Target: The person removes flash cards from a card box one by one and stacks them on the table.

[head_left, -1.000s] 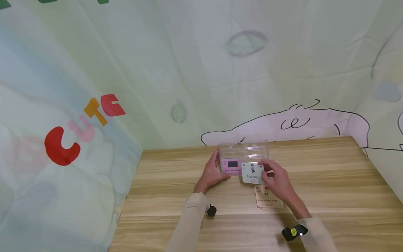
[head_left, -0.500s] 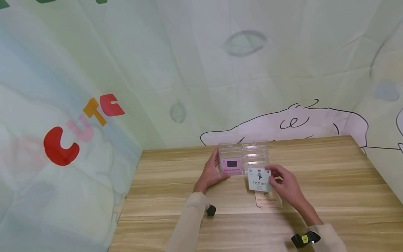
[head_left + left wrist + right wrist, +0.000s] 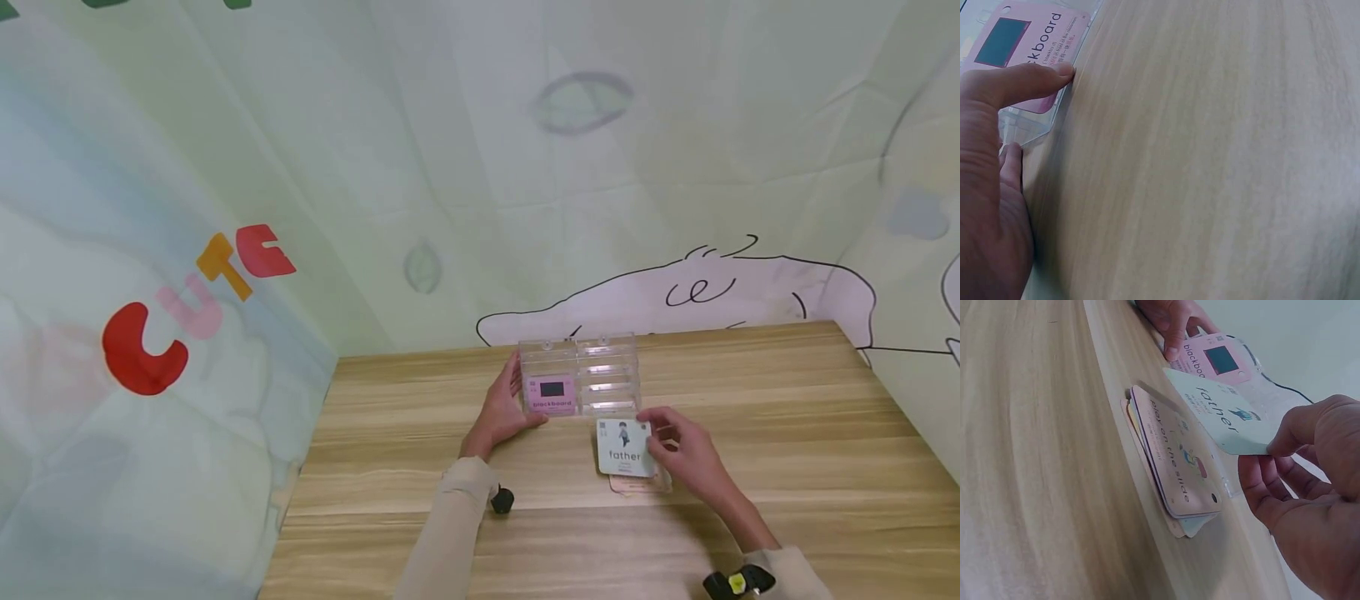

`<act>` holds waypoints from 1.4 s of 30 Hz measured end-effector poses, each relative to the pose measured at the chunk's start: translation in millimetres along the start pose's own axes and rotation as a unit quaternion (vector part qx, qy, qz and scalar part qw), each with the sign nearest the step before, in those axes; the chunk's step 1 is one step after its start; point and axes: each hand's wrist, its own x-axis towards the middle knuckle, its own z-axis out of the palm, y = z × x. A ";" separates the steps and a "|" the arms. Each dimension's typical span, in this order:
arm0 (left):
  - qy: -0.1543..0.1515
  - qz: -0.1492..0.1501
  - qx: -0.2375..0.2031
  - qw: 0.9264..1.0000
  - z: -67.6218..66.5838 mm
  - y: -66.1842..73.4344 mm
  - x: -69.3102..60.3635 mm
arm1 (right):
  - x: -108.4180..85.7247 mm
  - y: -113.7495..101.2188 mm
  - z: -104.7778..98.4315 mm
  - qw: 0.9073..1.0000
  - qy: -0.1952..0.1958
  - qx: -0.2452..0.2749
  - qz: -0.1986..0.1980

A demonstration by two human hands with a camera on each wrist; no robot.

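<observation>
My right hand (image 3: 686, 454) pinches a pale mint "father" flashcard (image 3: 624, 450) by its right edge, between thumb and fingers. The card hangs tilted above a stack of flashcards (image 3: 1175, 456), whose top card is peach and reads "play on the slide". My left hand (image 3: 504, 412) grips the left side of a clear plastic card box (image 3: 607, 389), the thumb along its front edge and the fingers at its side. Inside the box's front left compartment lies a pink "blackboard" flashcard (image 3: 551, 394). The box's right half shows several clear ridges and no card.
A wood-grain table (image 3: 787, 433) carries everything. Behind it hangs a printed cloth backdrop (image 3: 480, 167) that meets the table's back edge close behind the box. Black straps with small devices (image 3: 738, 581) sit at both wrists.
My right hand has drawn the "father" card from over the front of the box towards me and slightly right, until it covers most of the stack. My left hand has stayed on the box.
</observation>
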 end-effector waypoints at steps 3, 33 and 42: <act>-0.001 0.000 -0.002 1.000 0.0 0.2 -0.3 | -2.1 1.4 -0.3 1.000 -0.008 0.000 0.010; 0.001 -0.001 -0.001 1.000 0.8 0.9 -0.2 | -5.2 12.6 1.0 0.997 -0.038 -0.058 0.019; 0.002 0.000 0.000 1.000 1.0 1.2 -0.3 | -4.6 13.4 -0.1 0.996 -0.039 -0.076 0.004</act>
